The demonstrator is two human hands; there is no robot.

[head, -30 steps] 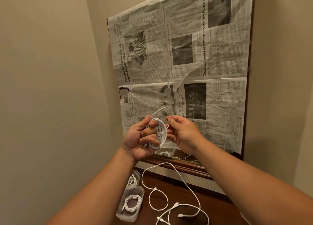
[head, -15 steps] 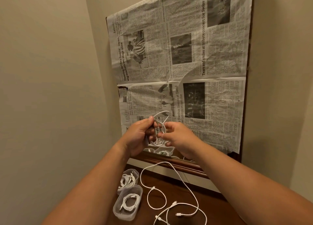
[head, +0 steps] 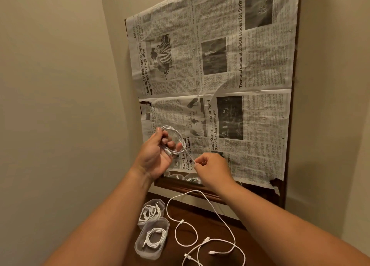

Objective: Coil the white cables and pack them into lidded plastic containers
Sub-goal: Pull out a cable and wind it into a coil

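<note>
Round white cable coil [head: 174, 130] gripped by left hand [head: 155, 155]; right hand [head: 212, 169] pinches its tail

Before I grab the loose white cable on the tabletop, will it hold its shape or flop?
Likely floppy: the loose cable lies in slack curves on the tabletop, so it should sag when lifted. Probably light: the coiled cable sits easily in the left hand. Coiled, it may spring apart; those loops look held only by the fingers.
</note>
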